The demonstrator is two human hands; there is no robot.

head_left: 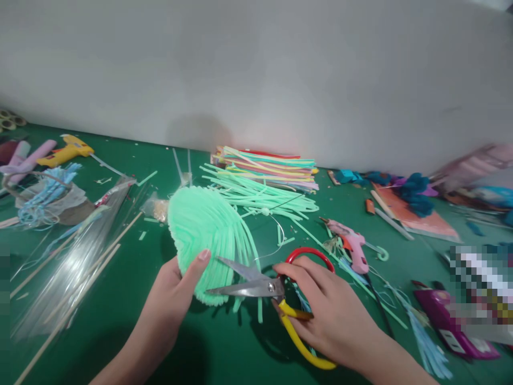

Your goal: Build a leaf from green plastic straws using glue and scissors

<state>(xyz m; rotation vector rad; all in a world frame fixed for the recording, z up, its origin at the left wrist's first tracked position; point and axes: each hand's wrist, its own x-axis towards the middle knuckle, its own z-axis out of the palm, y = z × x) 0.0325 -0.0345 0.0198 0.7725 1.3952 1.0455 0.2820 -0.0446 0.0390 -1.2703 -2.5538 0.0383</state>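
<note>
**Soft green fan in one hand, spread scissors in the other**

Pinched at the lower left by the left hand (180,283), above the middle of the green table (224,358): a fuzzy green fan (202,230), with thumb across the face and fingers mostly hidden behind. Curled in the right hand (324,305), through red and yellow loops: scissors (276,287), blades parted, tips in front of the fan's lower right part. Touching or just clear of it, cannot tell.

Probably light, soft and grippy rather than slippery, yet springy along the strips and easily bent or crushed. Best held by the close-packed left side, away from the loose strips (252,240) at the right.

Sharp blade edges near the left thumb; worth keeping apart. Roomiest toward the near side, between the forearms. Hemmed in by green stems (260,200) beyond, a pink glue gun (352,243) to the right, and wooden sticks (92,282) to the left.
</note>
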